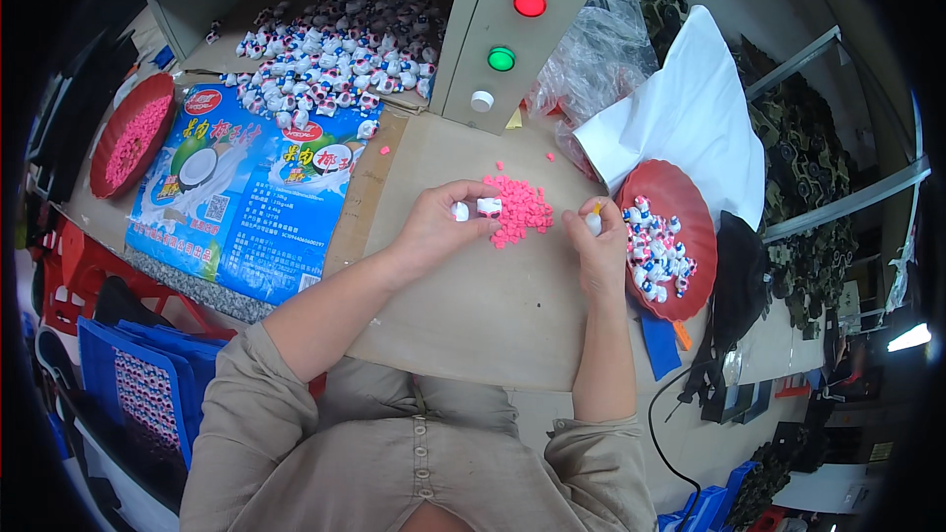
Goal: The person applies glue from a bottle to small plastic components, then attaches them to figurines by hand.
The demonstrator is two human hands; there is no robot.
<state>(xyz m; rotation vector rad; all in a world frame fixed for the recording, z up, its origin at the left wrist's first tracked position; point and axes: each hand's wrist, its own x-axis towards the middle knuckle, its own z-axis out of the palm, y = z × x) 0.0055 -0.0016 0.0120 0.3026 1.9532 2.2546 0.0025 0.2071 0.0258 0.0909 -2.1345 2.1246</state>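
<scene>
My left hand [434, 227] is closed, thumb and fingers pinching a small white figurine piece [489, 207] with pink on it. A second small white piece [460, 211] shows between the same fingers. Just right of them lies a loose pile of tiny pink pieces [522, 209] on the brown board [473, 315]. On the pile's other side my right hand [598, 251] is wrapped round a small white bottle with a yellow tip [594, 222], mostly hidden by the fingers. Beside that hand, a red scalloped bowl [692, 236] contains several white, pink and blue figurines [655, 251].
A heap of white and blue figurines [315, 64] spills from a grey machine [483, 39] with red and green buttons. At left, another red bowl [158, 99] holds pink pieces, by flattened blue packaging [236, 207]. White sheeting [680, 108] and a black cloth [739, 276] lie right.
</scene>
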